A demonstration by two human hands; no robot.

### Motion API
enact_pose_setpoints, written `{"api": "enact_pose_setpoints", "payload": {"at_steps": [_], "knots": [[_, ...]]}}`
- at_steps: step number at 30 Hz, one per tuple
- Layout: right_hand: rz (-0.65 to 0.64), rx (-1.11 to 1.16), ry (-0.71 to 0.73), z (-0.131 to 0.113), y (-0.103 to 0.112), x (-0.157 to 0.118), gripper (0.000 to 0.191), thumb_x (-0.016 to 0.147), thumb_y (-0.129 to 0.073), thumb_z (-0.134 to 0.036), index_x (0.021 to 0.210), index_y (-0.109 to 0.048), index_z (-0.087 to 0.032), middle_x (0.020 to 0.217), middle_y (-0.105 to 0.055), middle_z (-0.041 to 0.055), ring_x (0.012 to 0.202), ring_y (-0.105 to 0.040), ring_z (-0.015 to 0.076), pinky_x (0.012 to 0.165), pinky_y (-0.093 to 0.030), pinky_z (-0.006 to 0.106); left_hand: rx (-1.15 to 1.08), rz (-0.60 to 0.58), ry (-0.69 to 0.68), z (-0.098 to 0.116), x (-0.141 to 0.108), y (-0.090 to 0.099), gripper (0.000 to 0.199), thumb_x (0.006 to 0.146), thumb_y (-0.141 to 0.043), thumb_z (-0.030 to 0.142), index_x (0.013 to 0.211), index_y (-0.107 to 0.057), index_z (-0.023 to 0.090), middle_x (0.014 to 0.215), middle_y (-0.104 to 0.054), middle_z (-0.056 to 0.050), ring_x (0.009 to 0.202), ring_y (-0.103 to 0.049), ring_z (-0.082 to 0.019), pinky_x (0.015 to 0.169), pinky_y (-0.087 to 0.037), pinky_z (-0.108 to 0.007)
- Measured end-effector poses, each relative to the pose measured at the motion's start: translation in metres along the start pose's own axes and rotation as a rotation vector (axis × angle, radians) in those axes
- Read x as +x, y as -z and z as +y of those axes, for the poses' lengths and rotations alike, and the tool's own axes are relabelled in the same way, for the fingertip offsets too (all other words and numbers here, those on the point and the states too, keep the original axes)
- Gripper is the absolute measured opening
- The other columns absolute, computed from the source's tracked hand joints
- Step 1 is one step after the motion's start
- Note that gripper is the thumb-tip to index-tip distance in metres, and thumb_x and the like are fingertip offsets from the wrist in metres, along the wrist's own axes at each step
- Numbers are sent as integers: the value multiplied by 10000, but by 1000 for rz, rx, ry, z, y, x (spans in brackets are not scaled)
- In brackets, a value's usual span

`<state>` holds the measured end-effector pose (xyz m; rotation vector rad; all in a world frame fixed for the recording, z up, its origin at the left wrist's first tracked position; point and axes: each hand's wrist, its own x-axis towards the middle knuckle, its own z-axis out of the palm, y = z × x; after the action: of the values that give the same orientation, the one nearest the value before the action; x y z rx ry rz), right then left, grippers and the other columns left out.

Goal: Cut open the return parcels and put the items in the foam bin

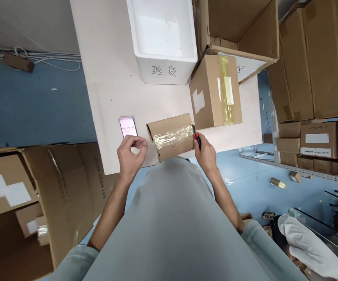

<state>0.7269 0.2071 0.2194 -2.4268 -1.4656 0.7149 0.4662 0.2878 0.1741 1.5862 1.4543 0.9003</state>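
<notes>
A small brown cardboard box (173, 136) with shiny clear tape along its top lies at the table's front edge, turned slightly. My right hand (206, 156) is closed around a red and black utility knife (197, 139), whose front end is at the box's right end. To the left of the box, my left hand (132, 154) has thumb and index finger pinched together. Whatever may be between those fingertips is too small to make out. Just above that hand lies a phone (128, 127) with a timer on its screen, its lower part hidden.
On the white table (110, 93) stand a white foam bin (166, 70), a larger taped carton (216, 91) and a big open carton (242, 50). Another open carton (72, 195) holds boxes at lower left. Shelves with boxes (317, 140) and a person in white (312, 242) are at right.
</notes>
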Motion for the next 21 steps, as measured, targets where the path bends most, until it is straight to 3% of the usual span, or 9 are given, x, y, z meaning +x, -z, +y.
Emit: {"api": "enact_pose_setpoints", "payload": {"at_steps": [2, 4, 10, 14, 21], "knots": [[-14, 25, 14, 5, 1, 2, 442, 1149, -379, -351, 1496, -603, -192, 1379, -770, 156, 1131, -757, 305, 917, -595, 409, 57, -38, -83, 10, -9, -2, 98, 972, -683, 362, 971, -725, 273, 1011, -733, -58, 1015, -718, -276, 963, -625, -479], [-29, 41, 19, 9, 4, 4, 431, 1142, -395, -334, 1493, -607, -202, 1361, -779, 141, 1118, -761, 300, 923, -598, 411, 128, -74, -174, 24, -10, -12, 133, 985, -683, 352, 1078, -755, 290, 1178, -763, -72, 1185, -706, -312, 1089, -582, -544], [-73, 42, 38, 13, 19, 6, 425, 1136, -420, -296, 1513, -604, -229, 1341, -783, 119, 1085, -775, 281, 918, -604, 396, 277, -381, -434, 57, 9, -76, 381, 1102, -545, 354, 1451, -672, 271, 1599, -634, -97, 1615, -457, -342, 1308, -405, -616], [-85, 46, 40, 15, 29, 5, 452, 1144, -408, -291, 1555, -583, -232, 1346, -787, 113, 1117, -780, 283, 911, -607, 384, 349, -454, -455, 49, 15, -107, 425, 1138, -452, 331, 1495, -661, 234, 1607, -637, -121, 1635, -439, -348, 1365, -307, -652], [-227, -82, -2, 11, 35, 9, 503, 1165, -425, -294, 1653, -512, -207, 1373, -788, 123, 1144, -785, 296, 931, -595, 370, 392, -436, -450, 29, 11, -115, 418, 1140, -469, 318, 1479, -689, 216, 1604, -643, -132, 1619, -464, -360, 1366, -293, -669]]}}
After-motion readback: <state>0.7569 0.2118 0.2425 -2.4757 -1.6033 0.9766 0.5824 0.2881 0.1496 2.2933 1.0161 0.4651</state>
